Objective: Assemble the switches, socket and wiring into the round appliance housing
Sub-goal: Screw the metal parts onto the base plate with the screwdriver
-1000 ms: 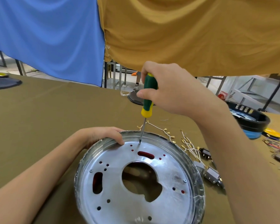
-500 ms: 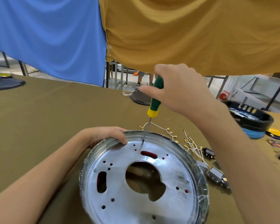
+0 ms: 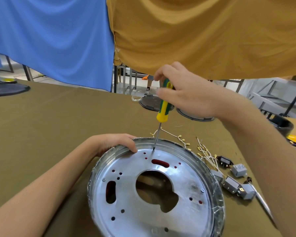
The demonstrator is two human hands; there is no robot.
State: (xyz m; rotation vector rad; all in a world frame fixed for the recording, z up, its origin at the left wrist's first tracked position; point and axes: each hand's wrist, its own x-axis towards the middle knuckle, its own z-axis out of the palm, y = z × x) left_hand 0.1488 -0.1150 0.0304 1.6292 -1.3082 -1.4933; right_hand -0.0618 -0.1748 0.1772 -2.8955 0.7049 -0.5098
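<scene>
Fingers of right hand [image 3: 186,93] curled round upright screwdriver [image 3: 163,106], left hand [image 3: 113,142] gripping housing [image 3: 191,185] rim.

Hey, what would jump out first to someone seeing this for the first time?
The shiny round metal housing at bottom center, steadied at its far-left rim by the left hand. Above it, the right hand grips a green-and-yellow screwdriver, tip down on the plate's far edge. Loose wires and grey switches lie to the right.

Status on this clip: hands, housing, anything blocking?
Right hand grips green-and-yellow screwdriver, tip on far edge of round silver metal housing. Left hand holds its rim. Grey switches, white wires loose beside it; nothing blocking.
</scene>
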